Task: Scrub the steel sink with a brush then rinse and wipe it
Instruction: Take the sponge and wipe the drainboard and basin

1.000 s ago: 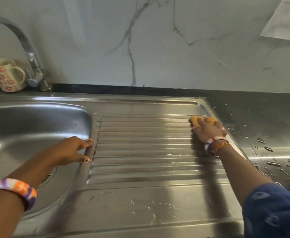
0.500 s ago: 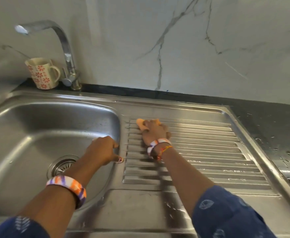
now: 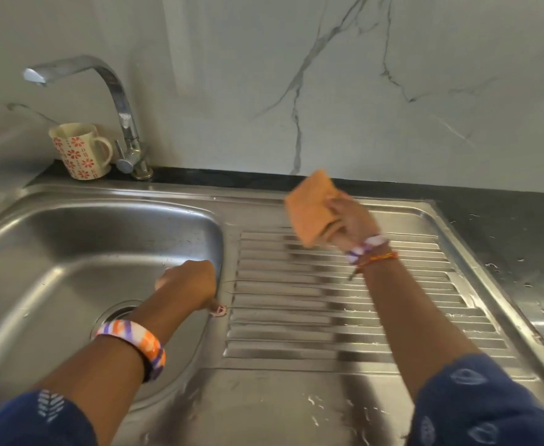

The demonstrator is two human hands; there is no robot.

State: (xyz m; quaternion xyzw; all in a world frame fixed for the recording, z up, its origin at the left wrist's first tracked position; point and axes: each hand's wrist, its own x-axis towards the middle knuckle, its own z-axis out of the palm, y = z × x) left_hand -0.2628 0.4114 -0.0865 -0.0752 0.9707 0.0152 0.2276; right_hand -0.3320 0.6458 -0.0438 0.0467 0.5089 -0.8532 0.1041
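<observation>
Now, right hand: the right hand (image 3: 349, 220) grasped a folded orange cloth (image 3: 309, 207) and held it lifted over the far part of the draining board, not touching the steel; probably it was between two wiping strokes.
Left hand: the left hand (image 3: 190, 284) rested on the ridge between the basin and the draining board, the fingers curled down over the edge into the basin and the thumb on the rim; it seemed to steady the body and held no object.
Steel sink: the steel sink (image 3: 296, 397) was set into the bench, with a deep rounded basin (image 3: 80, 252) on the left and a ribbed draining board (image 3: 393, 304) on the right.
Surface: brushed metal, shiny, with small drops of water on the flat front part; the ribs were long, straight and parallel.
Cloth: soft, matt, folded to a thick pad, blurred by motion.
Drain: a round strainer (image 3: 116, 313) at the basin bottom, partly hidden by the left arm.
Behind: a curved chrome tap (image 3: 116, 91) and a cream mug (image 3: 79, 151) with red flowers stood on the dark bench (image 3: 505, 226), against a marble-pattern wall.
Stage: it looked like the wiping part.
</observation>
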